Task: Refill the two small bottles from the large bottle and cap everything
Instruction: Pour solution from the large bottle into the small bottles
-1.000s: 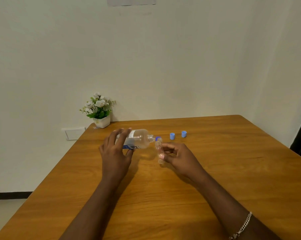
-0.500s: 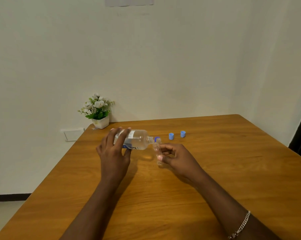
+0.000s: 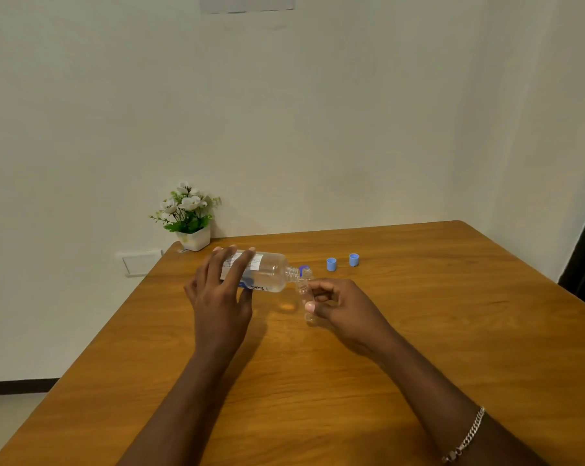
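My left hand (image 3: 222,297) grips the large clear bottle (image 3: 271,274), which is tipped on its side with its open neck pointing right. My right hand (image 3: 343,306) holds a small clear bottle (image 3: 304,290) upright, its mouth right against the large bottle's neck. A dark blue cap (image 3: 304,268) peeks out just behind the two necks. Two light blue caps (image 3: 331,264) (image 3: 353,259) stand on the wooden table (image 3: 419,331) to the right. A second small bottle is not visible.
A white pot of flowers (image 3: 190,223) stands at the table's far left corner against the wall. A white wall socket (image 3: 140,262) sits just off the left edge. A chain bracelet (image 3: 466,438) hangs on my right wrist.
Both hands and the two bottles stay almost where they were; the large bottle remains tipped towards the small one. The view has shifted very slightly.
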